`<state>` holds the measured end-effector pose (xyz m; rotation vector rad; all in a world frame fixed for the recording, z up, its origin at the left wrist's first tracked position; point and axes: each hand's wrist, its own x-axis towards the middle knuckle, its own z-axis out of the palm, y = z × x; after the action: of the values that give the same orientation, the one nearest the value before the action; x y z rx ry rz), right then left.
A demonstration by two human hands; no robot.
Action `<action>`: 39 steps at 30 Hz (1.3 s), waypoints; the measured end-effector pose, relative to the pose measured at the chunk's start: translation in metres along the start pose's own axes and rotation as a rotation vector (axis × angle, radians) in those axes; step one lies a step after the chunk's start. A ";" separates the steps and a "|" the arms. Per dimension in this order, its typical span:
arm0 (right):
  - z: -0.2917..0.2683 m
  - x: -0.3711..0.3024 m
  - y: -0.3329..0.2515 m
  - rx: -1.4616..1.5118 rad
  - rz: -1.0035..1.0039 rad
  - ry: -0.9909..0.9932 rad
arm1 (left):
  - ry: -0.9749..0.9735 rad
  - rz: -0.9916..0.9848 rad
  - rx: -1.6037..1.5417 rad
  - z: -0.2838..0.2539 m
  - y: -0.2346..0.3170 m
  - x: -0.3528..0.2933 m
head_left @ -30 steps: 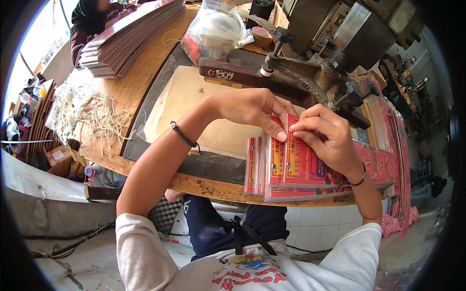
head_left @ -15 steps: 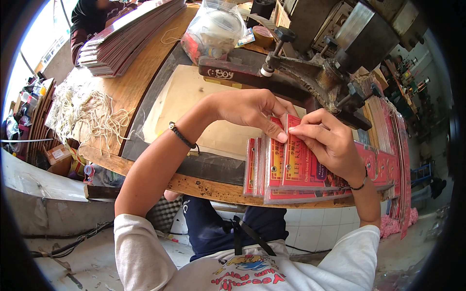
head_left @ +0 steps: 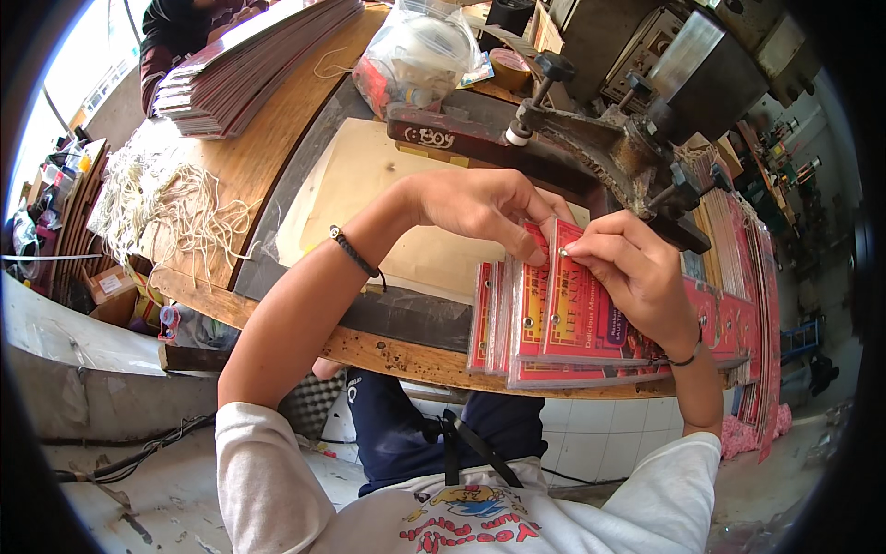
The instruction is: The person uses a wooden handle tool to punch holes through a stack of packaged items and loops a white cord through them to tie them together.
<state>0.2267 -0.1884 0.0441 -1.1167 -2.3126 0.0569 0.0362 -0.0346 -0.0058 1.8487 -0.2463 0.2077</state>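
Note:
Several red laminated cards point(head_left: 591, 319) with a yellow patterned strip lie in an overlapping stack at the table's front edge. My left hand point(head_left: 498, 214) curls over the far left end of the top cards, thumb pressed on them and its other fingers mostly hidden behind. My right hand point(head_left: 632, 268) is closed in a pinch over the top card. At its fingertips a small shiny metal eyelet point(head_left: 563, 251) shows at the card's upper left corner; whether it is loose or seated I cannot tell. Another eyelet point(head_left: 556, 320) sits lower on the same card.
A black metal press point(head_left: 600, 138) stands behind the cards. Left of it are a clear plastic bag point(head_left: 415, 55), a pile of white strings point(head_left: 161, 203) and a tall stack of boards point(head_left: 245, 74). More red sheets point(head_left: 761, 305) stand at the right. A person sits far left.
The view has shifted slightly. My right fingertips have moved a little at the card's corner, and the metal eyelet there shows more plainly. My left hand keeps its hold.

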 end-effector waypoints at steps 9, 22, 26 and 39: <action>0.003 0.000 -0.006 -0.174 -0.114 -0.007 | 0.041 0.001 0.040 0.000 -0.001 0.003; -0.003 0.001 -0.013 0.084 0.090 -0.011 | 0.067 0.040 0.018 0.002 -0.012 0.006; -0.002 -0.001 -0.005 0.066 0.054 0.000 | 0.060 0.034 -0.007 0.002 -0.009 0.005; 0.005 -0.002 -0.009 -0.157 -0.067 -0.007 | 0.035 -0.022 -0.039 0.000 -0.005 -0.001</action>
<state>0.2191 -0.1945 0.0415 -1.1153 -2.3921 -0.1489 0.0367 -0.0328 -0.0109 1.8068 -0.2045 0.2185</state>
